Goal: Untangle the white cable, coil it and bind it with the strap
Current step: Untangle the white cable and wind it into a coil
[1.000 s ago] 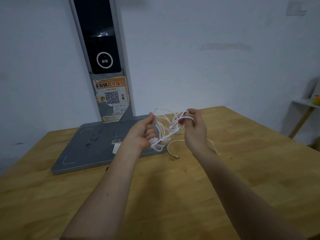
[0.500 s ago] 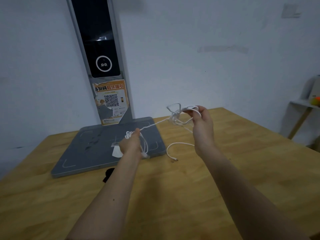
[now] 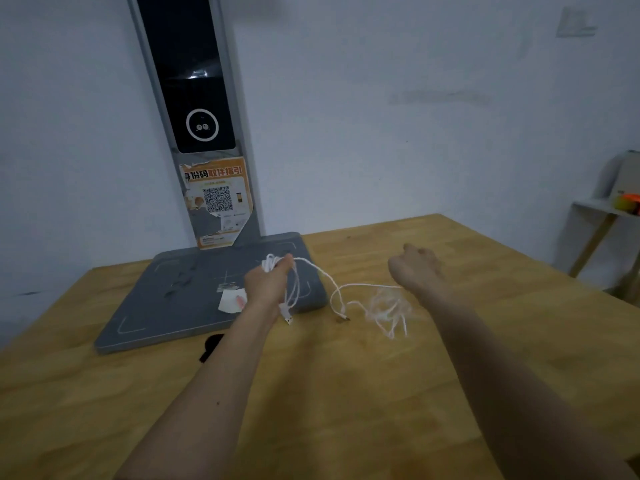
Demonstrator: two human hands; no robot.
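Left hand (image 3: 268, 284) grips bunch of white cable (image 3: 332, 289) above grey base (image 3: 166, 306), likely to keep loops from slipping. Rest of cable hangs blurry in messy clump between hands, low by table (image 3: 346, 393); two plugs dangle. Right hand (image 3: 415, 270) near clump, holds nothing, fingers loosely curled. Dark thing (image 3: 210, 346), maybe strap, lies on table by left arm. Orange sticker (image 3: 216, 199) on post has square code, Chinese words too blurry to read.

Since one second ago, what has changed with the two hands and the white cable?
The right hand let go of the thin white cable; its tangled part dropped, blurred, toward the wooden table. The left hand moved left and down and still grips a bunch of loops. The grey scanner base and the black strap stayed in place.
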